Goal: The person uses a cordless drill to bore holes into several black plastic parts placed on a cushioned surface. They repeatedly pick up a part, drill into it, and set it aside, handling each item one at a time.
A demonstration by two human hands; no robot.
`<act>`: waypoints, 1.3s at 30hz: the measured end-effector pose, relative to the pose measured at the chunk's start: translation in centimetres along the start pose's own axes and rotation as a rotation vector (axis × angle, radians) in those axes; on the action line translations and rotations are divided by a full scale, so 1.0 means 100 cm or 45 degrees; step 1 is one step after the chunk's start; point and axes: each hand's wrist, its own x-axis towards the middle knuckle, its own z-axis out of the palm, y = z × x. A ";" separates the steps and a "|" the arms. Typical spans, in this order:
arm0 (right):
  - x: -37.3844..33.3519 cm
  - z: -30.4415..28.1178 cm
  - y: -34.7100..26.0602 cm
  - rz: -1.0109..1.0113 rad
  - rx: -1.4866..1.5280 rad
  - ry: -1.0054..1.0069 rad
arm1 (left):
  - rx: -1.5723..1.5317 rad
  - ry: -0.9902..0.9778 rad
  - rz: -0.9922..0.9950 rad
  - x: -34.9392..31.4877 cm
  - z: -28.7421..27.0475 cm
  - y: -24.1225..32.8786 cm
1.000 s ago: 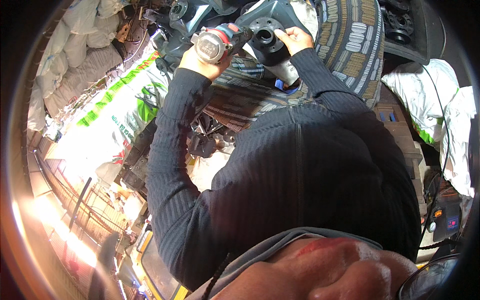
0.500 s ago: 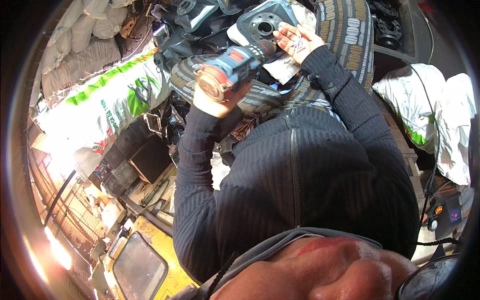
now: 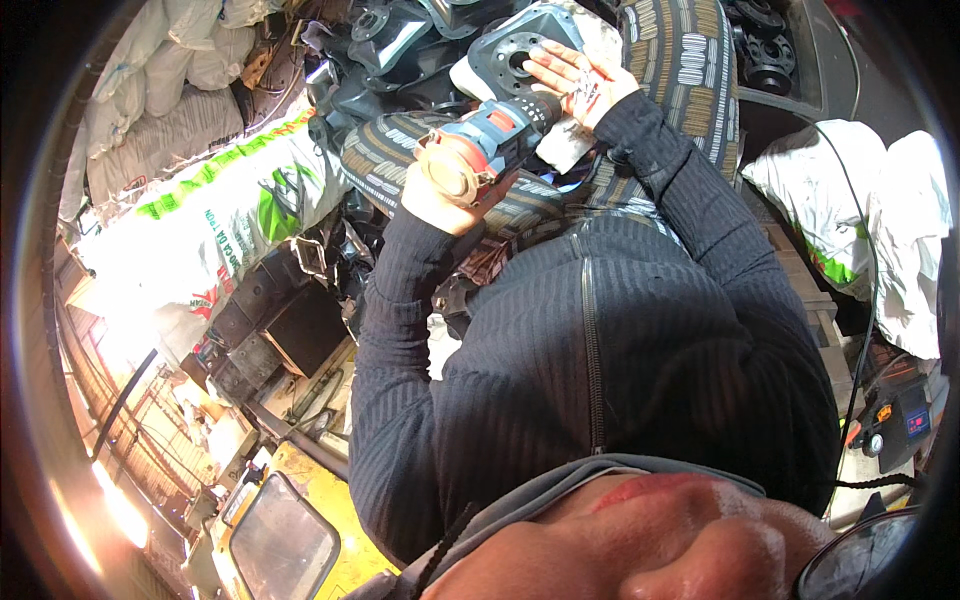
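Bin (image 3: pixel 808 75) holds dark round parts (image 3: pixel 770 78); left hand (image 3: pixel 438 208) grips a drill (image 3: pixel 485 140), right hand (image 3: pixel 607 88), fingers extended, cradles small metal pieces (image 3: pixel 586 97).

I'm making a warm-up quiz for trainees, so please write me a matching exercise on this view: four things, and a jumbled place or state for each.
Things
1. Drill
2. Right hand
3. Grey part
4. Zipper

Places and states
A. Has a round hole ringed by smaller ones
B. Runs down the front of the dark top
C. Held in the left hand
D. Open, with small slender pieces on the palm

Right pairs: 1-C, 2-D, 3-A, 4-B
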 end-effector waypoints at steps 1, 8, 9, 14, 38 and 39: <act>0.000 0.001 0.001 0.000 -0.007 -0.007 | -0.028 0.038 0.054 0.001 -0.001 0.000; -0.004 0.021 0.013 0.007 -0.790 0.438 | -0.186 0.124 0.110 0.007 -0.017 -0.008; -0.005 0.023 0.016 0.014 -0.876 0.481 | -0.166 0.148 0.109 0.006 -0.017 -0.009; -0.004 0.026 0.017 0.152 -0.859 0.725 | -0.309 0.180 -0.007 0.004 -0.009 -0.016; -0.011 0.008 0.039 0.052 -0.227 0.949 | -0.019 -0.036 0.120 -0.005 0.012 -0.006; -0.010 0.009 0.039 0.029 -0.222 0.925 | 0.022 -0.027 0.123 -0.005 0.013 -0.006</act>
